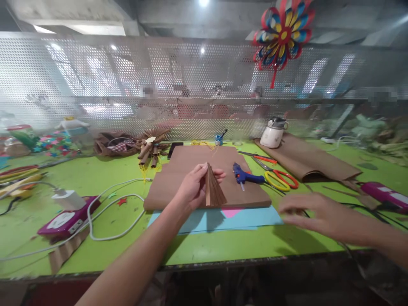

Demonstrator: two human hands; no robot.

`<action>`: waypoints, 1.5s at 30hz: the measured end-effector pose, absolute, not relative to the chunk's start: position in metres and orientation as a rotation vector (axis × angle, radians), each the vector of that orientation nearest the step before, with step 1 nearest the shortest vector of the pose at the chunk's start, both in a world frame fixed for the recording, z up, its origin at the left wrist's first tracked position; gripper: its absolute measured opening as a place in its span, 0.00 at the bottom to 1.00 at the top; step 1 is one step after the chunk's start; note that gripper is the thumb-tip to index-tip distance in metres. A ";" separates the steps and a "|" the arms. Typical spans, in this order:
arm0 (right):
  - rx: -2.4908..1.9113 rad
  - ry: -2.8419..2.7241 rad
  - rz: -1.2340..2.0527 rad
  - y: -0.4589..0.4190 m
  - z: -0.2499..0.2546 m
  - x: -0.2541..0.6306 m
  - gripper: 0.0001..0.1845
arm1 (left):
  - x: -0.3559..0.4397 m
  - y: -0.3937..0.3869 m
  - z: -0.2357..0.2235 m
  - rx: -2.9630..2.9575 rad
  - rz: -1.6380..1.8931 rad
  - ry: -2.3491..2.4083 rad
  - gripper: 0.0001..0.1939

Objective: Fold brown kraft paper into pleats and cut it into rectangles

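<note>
My left hand (pixel 195 187) pinches a pleated brown paper fan (pixel 214 189) at its narrow upper end, with the folds spreading downward. The fan is above a stack of brown paper (pixel 178 187). Out to the right, my right hand (pixel 304 214) hovers over the table, somewhat blurred, its fingers loosely bent and apart with nothing visible in them. Between the two hands, a blue glue gun (pixel 250 176) lies on the brown paper. Scissors with yellow and red handles (pixel 280 179) rest beyond my right hand. Light blue paper sheets (pixel 191 221) stick out under the brown stack.
Purple power strips stand at left (pixel 68 219) and right (pixel 387 195), with a white cable (pixel 92 229) looping across the left. At the back are a brown paper bundle (pixel 151 151), a small blue jar (pixel 218 140) and a white bottle (pixel 272 134) by folded brown paper (pixel 312 157).
</note>
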State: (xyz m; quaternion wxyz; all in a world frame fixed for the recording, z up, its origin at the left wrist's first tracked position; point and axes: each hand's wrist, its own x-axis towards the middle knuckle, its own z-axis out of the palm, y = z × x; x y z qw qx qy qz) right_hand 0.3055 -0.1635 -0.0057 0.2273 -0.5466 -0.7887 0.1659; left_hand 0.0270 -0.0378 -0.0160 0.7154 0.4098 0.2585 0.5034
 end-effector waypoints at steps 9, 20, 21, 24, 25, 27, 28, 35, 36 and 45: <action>-1.142 -1.910 0.934 -0.056 -0.020 0.171 0.20 | 0.029 -0.036 -0.030 0.940 1.234 0.594 0.14; -1.220 -1.702 1.177 -0.062 -0.037 0.163 0.22 | 0.029 -0.036 -0.030 0.952 1.329 0.824 0.13; -1.202 -1.682 1.205 -0.063 -0.038 0.162 0.22 | 0.029 -0.035 -0.030 0.950 1.343 0.836 0.13; -1.196 -1.624 1.261 -0.069 -0.040 0.157 0.19 | 0.027 -0.034 -0.028 0.945 1.432 0.830 0.12; -1.204 -1.620 1.267 -0.072 -0.039 0.156 0.18 | 0.025 -0.033 -0.026 0.944 1.468 0.815 0.11; -1.228 -1.640 1.246 -0.077 -0.037 0.155 0.18 | 0.023 -0.032 -0.023 0.936 1.512 0.782 0.11; -1.234 -1.654 1.217 -0.080 -0.035 0.154 0.19 | 0.022 -0.032 -0.021 0.928 1.520 0.767 0.10; -1.169 -1.728 1.118 -0.088 -0.032 0.150 0.15 | 0.013 -0.024 -0.018 0.828 1.531 0.709 0.07; -1.151 -1.741 1.114 -0.090 -0.034 0.150 0.14 | 0.010 -0.022 -0.018 0.806 1.539 0.692 0.07; -1.161 -1.695 0.916 -0.089 -0.039 0.160 0.11 | -0.004 -0.016 -0.011 0.741 1.501 0.613 0.11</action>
